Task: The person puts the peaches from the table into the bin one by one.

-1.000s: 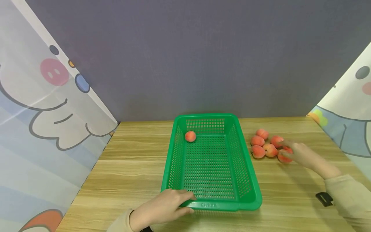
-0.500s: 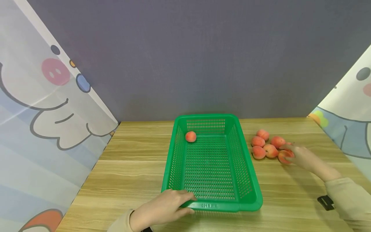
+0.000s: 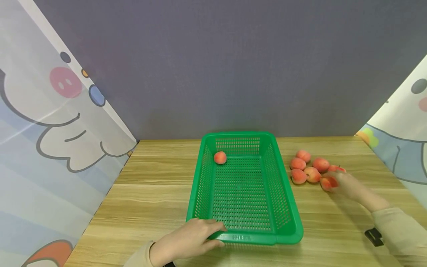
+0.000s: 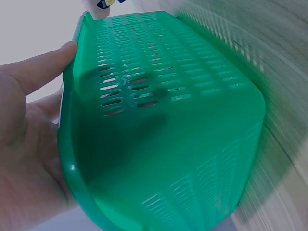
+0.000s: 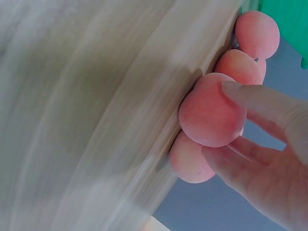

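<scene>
The peach (image 5: 211, 113) at my right hand (image 3: 348, 185) sits on the table (image 3: 150, 189), right of the basket (image 3: 291, 237), at the near edge of a cluster. I have it pinched, thumb on one side and fingertips on the other. The other peaches (image 3: 312, 174) of the cluster, six of them, lie close together beside it, some touching; one (image 3: 337, 169) is partly behind my hand. A lone peach (image 3: 220, 157) is inside the basket, in the far left corner. My left hand (image 3: 188, 239) grips the near rim, fingers over the top and thumb outside. Raised lettering (image 3: 241, 237) runs along that rim, too small and blurred to read. A black strap (image 3: 374, 237) shows by my right sleeve (image 3: 397, 230). Beyond the table stands a grey wall (image 3: 213, 66), with cartoon panels (image 3: 33, 81) left and right.
</scene>
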Demonstrator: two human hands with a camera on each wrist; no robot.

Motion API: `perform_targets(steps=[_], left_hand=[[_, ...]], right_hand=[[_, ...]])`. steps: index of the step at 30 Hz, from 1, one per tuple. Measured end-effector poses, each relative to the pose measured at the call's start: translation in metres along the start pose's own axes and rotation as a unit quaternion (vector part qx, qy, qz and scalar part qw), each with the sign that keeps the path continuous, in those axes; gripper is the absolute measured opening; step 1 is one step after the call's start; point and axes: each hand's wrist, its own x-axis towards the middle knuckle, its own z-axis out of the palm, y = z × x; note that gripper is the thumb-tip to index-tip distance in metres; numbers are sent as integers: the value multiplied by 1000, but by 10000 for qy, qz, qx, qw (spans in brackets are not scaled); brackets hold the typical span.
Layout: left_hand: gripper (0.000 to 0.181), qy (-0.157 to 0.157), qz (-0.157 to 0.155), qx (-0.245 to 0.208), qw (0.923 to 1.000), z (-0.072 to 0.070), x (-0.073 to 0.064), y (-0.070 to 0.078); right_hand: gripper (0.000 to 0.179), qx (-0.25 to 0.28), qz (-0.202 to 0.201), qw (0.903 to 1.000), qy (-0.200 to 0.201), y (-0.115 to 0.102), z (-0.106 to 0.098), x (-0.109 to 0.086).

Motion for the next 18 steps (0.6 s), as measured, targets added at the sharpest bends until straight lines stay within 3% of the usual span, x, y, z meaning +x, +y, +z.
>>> perform_targets(steps=[2,4,7,10,14,16,17,18], left_hand=[[23,-3,-10,-13,10000,0,0,0],[23,0,-24,-28,10000,1,0,0],[23,36,-1,-23,10000,2,0,0],[23,40,8,-61,10000,3,0,-1],[22,68,24,-30,10000,3,0,-2],[22,91,39,19,9999,3,0,-2],[22,86,30,-9,10000,3,0,-2],[22,81,23,-35,10000,3,0,-2]], right_hand=[[51,-132,-117,9998,-13,1,1,0],[52,-804,-331,9959,233,1,3,-1],[52,-1918,-447,9784,626,0,6,-2],[53,-2511,-389,9629,909,0,8,-2],[53,-2898,-289,9521,932,-2,8,0],[54,-3674,-454,9256,785,-3,7,0],[55,-4573,-459,8867,504,-4,6,1],[56,-5735,-563,8168,259,-5,5,1]])
